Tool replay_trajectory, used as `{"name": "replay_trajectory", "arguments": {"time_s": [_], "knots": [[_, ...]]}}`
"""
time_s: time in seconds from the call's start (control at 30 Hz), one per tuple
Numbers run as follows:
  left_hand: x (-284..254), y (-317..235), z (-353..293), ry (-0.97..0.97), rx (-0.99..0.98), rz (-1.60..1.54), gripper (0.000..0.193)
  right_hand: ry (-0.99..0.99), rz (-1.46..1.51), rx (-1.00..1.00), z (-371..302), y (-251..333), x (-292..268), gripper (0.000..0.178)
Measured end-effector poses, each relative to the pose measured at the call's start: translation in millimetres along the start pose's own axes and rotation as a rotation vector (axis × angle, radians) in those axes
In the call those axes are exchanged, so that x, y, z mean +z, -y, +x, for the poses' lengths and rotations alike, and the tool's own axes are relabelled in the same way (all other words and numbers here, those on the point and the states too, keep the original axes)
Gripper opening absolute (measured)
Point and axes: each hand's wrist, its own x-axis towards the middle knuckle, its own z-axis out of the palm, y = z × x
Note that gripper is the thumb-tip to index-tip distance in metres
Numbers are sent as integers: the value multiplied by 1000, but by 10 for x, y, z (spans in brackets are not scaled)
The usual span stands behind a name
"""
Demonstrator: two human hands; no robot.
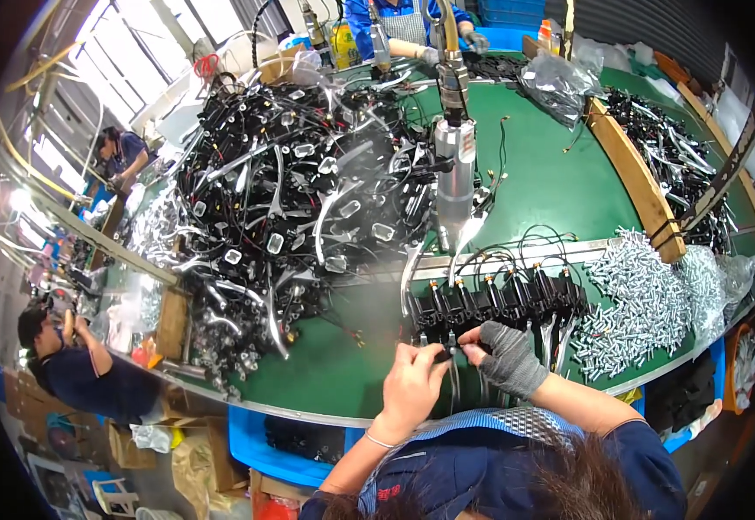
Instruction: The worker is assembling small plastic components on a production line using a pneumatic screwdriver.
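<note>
Seen from above, a person works at a green-topped counter (559, 186) with a metal rim. The bare left hand (412, 381) and the right hand (507, 355), which wears a grey knitted fingerless glove, meet at the near edge of the counter. The fingers of both hands pinch one small black part (448, 351) between them, with the fingertips almost touching.

Just beyond the hands, a row of black lever units with orange-tipped cables (499, 299) stands side by side. Above the row hangs a silver cylindrical power screwdriver (455, 186), pointing down. To the right lies a heap of short silver screws (646, 303), beside a wooden divider strip (633, 178). To the left, a large tangle of black cables and silver levers (291, 191) covers much of the counter. Another person in dark blue (83, 373) sits at the far left.
</note>
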Motion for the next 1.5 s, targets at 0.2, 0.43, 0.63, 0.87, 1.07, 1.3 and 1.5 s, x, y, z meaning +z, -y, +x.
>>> {"name": "replay_trajectory", "arguments": {"time_s": [0.2,0.43,0.63,0.87,1.07,1.3,1.5], "knots": [[-10,124,12,27,58,61,29,230,121,-54,31,101,98,15],[22,184,-83,95,69,18,27,399,207,151,89,73,132,20],[-2,159,-111,109,115,73,25,242,178,23,7,-86,285,18],[33,223,-100,72,146,31,25,150,199,-152,-7,-216,355,24],[-84,265,7,142,132,120,28,223,-199,190,204,150,134,30],[-216,341,553,-10,-52,-29,19,-828,-15,-389,1525,410,-525,65],[63,541,561,85,-34,-186,22,-400,234,-52,1839,552,-521,74]]}}
